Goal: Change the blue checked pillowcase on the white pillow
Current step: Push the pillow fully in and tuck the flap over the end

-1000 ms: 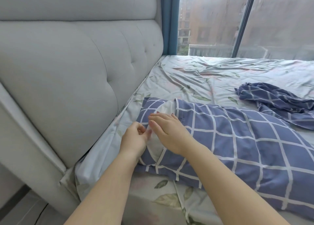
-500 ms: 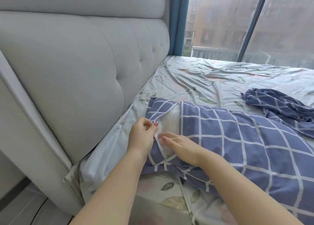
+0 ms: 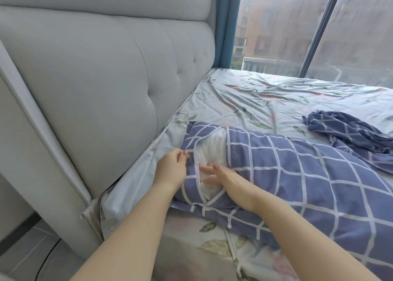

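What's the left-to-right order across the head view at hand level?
Grey headboard → left hand, pinching the flap of the blue checked pillowcase → right hand, flat on the white pillow → crumpled blue cloth. The pillowcase spans both hands, so unplaced.

Pillowcase matt woven cloth; headboard smooth tufted fabric.

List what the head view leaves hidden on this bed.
Most of the white pillow: head view, inside the blue checked pillowcase; only a strip shows.
The pillowcase's right end: head view, cut off by the frame edge.
The crumpled blue cloth: head view, cut by the right edge; kind unclear.
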